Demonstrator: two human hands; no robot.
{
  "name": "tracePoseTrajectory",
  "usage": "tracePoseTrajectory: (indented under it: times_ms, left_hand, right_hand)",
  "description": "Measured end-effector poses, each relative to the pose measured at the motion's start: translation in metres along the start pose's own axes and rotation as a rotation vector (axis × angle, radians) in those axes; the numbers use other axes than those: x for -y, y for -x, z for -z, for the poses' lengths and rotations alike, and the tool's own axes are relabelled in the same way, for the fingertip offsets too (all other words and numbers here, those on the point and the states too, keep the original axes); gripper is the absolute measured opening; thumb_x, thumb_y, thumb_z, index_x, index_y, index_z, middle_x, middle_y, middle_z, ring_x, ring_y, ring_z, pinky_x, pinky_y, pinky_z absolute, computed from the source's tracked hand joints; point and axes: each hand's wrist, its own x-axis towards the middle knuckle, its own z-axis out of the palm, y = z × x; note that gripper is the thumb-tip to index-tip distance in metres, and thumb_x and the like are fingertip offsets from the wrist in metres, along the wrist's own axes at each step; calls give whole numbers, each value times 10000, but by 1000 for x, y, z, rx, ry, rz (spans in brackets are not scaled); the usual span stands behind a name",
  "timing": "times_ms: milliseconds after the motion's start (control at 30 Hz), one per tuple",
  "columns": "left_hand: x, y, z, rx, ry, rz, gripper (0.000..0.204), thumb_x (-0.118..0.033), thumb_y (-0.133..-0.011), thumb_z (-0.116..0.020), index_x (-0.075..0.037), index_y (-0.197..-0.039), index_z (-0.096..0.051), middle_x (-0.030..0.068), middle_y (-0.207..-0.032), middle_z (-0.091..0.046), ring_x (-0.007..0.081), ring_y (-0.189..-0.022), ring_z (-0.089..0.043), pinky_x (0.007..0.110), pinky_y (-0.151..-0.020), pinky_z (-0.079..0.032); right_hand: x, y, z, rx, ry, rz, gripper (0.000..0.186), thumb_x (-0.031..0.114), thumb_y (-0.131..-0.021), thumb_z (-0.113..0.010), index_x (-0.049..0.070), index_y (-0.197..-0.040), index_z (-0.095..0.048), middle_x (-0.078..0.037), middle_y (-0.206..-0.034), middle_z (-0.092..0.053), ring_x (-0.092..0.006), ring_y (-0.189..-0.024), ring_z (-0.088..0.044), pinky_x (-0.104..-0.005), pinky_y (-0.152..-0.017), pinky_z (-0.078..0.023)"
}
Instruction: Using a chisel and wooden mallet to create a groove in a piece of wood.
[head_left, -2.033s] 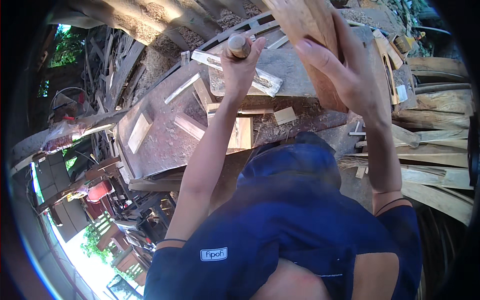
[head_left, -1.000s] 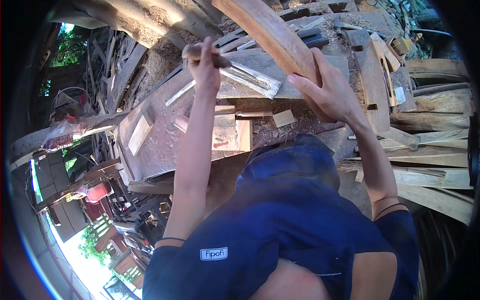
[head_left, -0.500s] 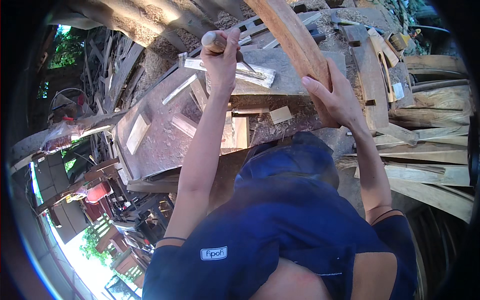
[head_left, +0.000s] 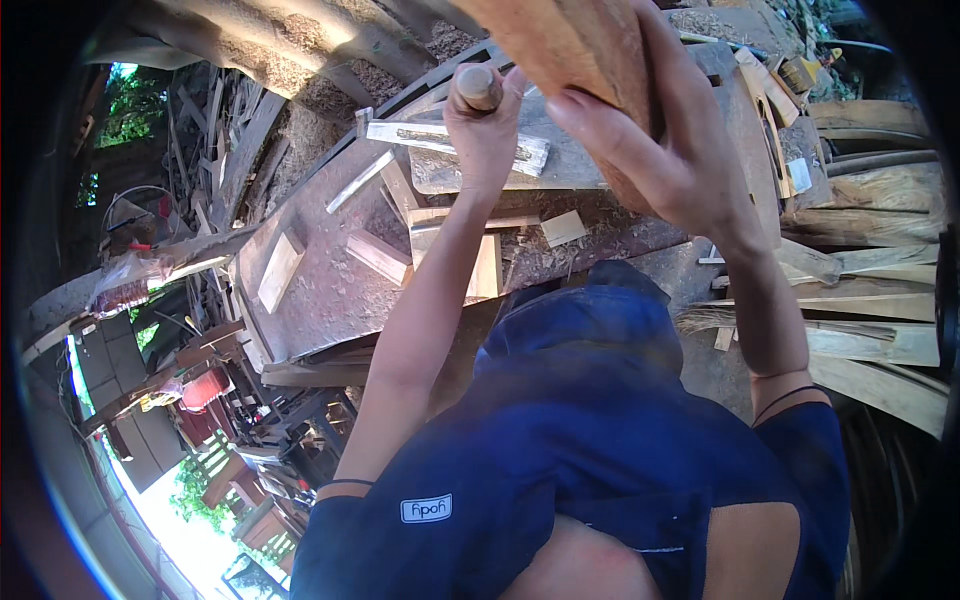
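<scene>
My left hand is closed around the round wooden handle of a chisel held upright over the bench. Its blade is hidden behind the hand. Below it lies a narrow wood strip with worn white paint, on top of a wide flat board. A thick, slightly curved wooden block is gripped by my right hand, thumb on one side and fingers on the other. The block is raised close to the head view, and its far end runs out of the picture.
Offcuts and shavings are scattered over the workbench. A small square piece lies near its front edge. Stacked planks fill the right side, near a paintbrush. Sawdust covers corrugated sheeting at the back.
My right hand has lifted the wooden block upward, so both look larger. The left hand has shifted slightly right with the chisel, whose blade no longer shows.
</scene>
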Motion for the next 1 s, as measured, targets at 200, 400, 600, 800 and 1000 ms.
tracePoseTrajectory:
  times_ms: [200, 400, 600, 800, 1000]
  left_hand:
    - [15, 10, 6, 40, 102, 38, 170, 30, -790, -696, -40, -872, -565, -13, -866, -615, 33, -834, -525, 214, -761, -448]
    - [14, 8, 14, 98, -105, -22, 148, 38, -812, -676, -33, -910, -591, -9, -889, -637, 50, -832, -559, 208, -784, -464]
    - [-2, 5, 17, 29, 148, 122, 160, 0, -796, -717, -56, -890, -601, 7, -827, -625, 92, -713, -592, 256, -683, -527]
    - [30, -36, 119, -419, 426, 334, 285, -143, -809, -767, -145, -918, -503, 2, -739, -589, 118, -694, -571, 278, -668, -512]
    - [16, -32, 90, -345, 395, 261, 244, -158, -823, -759, -141, -844, -517, 5, -698, -589, 112, -667, -578, 278, -649, -499]
  right_hand:
    - [-22, -5, 6, 443, 572, -230, 540, 415, -859, -646, 6, -1164, -467, -199, -743, -594, -276, -607, -603, -382, -602, -469]
    - [-2, -5, 5, 282, 337, -150, 517, 409, -851, -649, 13, -1121, -457, -194, -738, -603, -292, -641, -610, -363, -574, -463]
    - [-26, 16, 3, 480, 410, -380, 634, 481, -847, -623, -8, -1208, -441, -233, -829, -625, -359, -755, -644, -422, -684, -479]
    - [-54, 42, 3, 224, 191, -499, 685, 552, -830, -610, -33, -1157, -469, -286, -932, -629, -373, -861, -646, -429, -751, -487]
    - [-57, 56, 14, 147, 141, -554, 683, 563, -821, -614, -25, -1144, -490, -244, -926, -626, -337, -862, -641, -410, -762, -486]
